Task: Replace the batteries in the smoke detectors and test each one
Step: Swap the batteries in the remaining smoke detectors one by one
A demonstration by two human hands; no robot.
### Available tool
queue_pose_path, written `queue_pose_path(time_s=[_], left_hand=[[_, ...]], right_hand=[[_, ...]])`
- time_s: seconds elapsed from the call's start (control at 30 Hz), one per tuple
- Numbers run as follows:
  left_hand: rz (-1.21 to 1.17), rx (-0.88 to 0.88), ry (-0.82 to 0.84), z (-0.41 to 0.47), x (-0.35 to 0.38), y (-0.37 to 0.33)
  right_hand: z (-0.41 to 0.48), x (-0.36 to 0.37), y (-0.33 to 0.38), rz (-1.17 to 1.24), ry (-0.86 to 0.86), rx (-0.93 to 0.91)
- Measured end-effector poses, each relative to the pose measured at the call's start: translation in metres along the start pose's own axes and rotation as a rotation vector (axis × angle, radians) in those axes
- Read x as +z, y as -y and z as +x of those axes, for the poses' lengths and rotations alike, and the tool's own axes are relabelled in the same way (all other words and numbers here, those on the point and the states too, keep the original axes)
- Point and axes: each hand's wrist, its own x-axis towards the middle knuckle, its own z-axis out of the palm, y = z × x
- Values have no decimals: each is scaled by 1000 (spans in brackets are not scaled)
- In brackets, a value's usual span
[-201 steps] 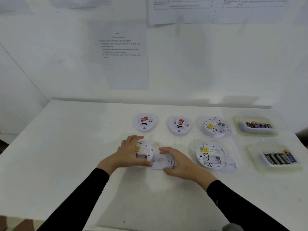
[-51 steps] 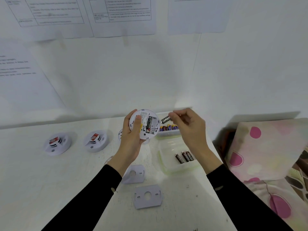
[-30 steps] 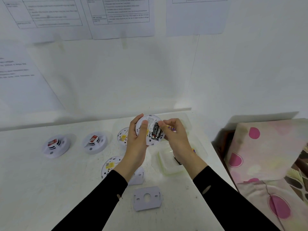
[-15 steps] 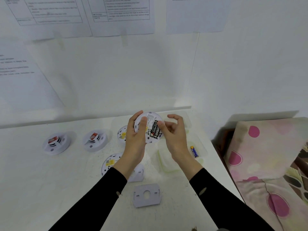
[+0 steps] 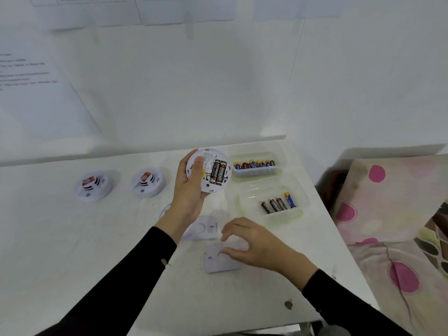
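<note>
My left hand (image 5: 188, 192) holds a round white smoke detector (image 5: 209, 170) above the table, back side facing me, with black batteries seated in its compartment. My right hand (image 5: 252, 243) hovers low over a flat white mounting plate (image 5: 219, 261) on the table, fingers curled and apart, just touching or nearly touching its edge. A second mounting plate (image 5: 204, 227) lies just beyond it. Two closed detectors (image 5: 93, 186) (image 5: 148, 181) stand at the left.
Two clear plastic trays sit at the table's right: the far tray (image 5: 257, 170) holds several batteries, the near tray (image 5: 274, 209) holds several more. The table's right edge borders a pink-dotted cloth (image 5: 388, 214). Papers hang on the wall behind.
My right hand has left the detector and dropped down to the nearer mounting plate. The left hand still holds the detector, batteries now in place. The head view tilted downward.
</note>
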Motion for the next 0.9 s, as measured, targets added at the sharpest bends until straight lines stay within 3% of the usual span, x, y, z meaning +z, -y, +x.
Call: queue_pose_path(time_s=[0.2, 0.4, 0.57, 0.8, 0.9], left_hand=[[21, -44, -25, -7, -24, -1], [45, -127, -64, -7, -58, -14], [1, -195, -38, -7, -98, -39], [-108, -220, -26, -9, -159, -90], [-61, -175, 19, -11, -180, -106]], right_hand=[[-6, 14, 0, -130, 186, -42], [-2, 27, 10, -108, 126, -44], [36, 41, 49, 10, -9, -104], [116, 48, 119, 171, -366, -150], [154, 53, 140, 151, -398, -144]])
